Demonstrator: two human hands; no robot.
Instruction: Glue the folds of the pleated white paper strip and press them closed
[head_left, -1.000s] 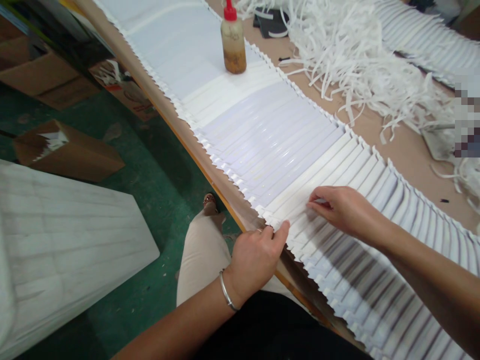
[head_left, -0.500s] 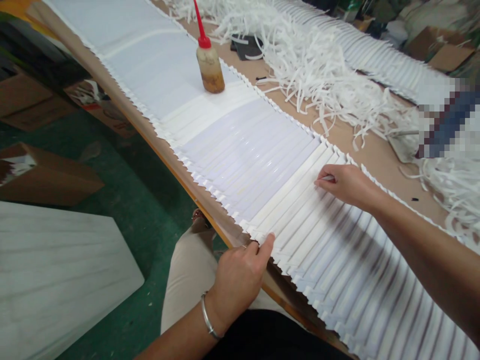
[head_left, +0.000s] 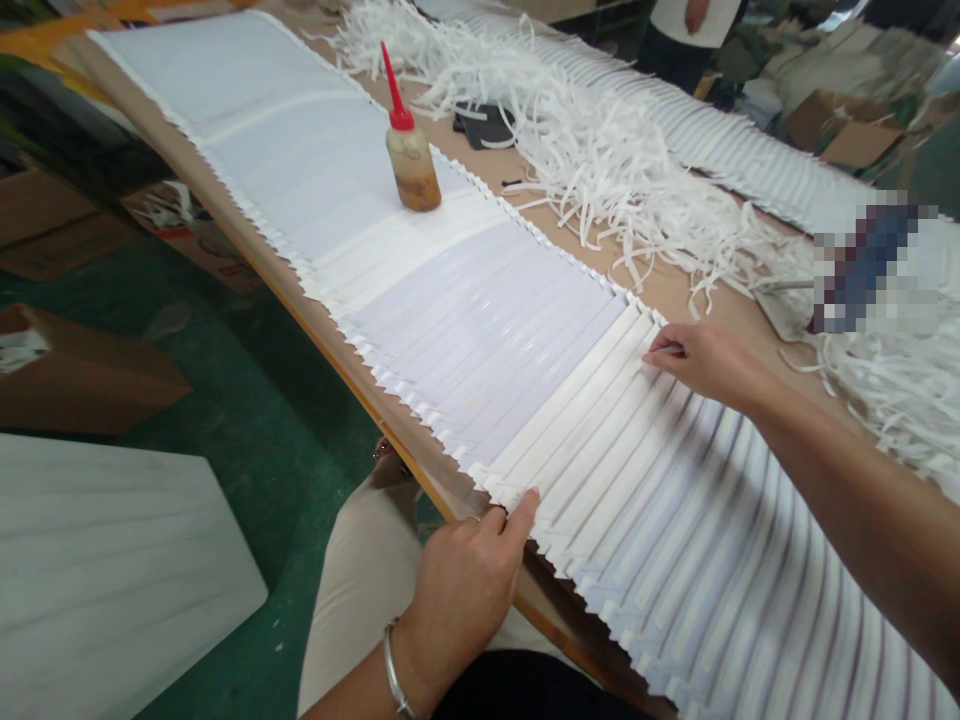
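A long white pleated sheet (head_left: 480, 320) of overlapping slats lies across the table. My left hand (head_left: 469, 575) is at its near edge. The index fingertip presses on the slats there, the other fingers are curled in at the edge, and the thumb is hidden. Over the sheet's far side is my right hand (head_left: 697, 362), closed, with the fingertips at the slats. A thin pale piece (head_left: 667, 350) shows between its thumb and fingers; its kind is too small to make out. Farther left on the sheet, a squeeze bottle (head_left: 415, 170) with a red nozzle and brown liquid stands upright.
Loose white strips (head_left: 600, 150) are heaped along the far side of the table (head_left: 559, 215). A dark flat object (head_left: 484, 127) lies beside them. Behind is a second pleated sheet (head_left: 705, 125). Cardboard boxes (head_left: 86, 370) and a white board (head_left: 112, 560) are at left. A person (head_left: 694, 30) stands behind.
The view has shifted slightly. My right hand has slid a little toward the far edge of the pleated sheet. My left hand stays at the near edge. A person has come into view behind.
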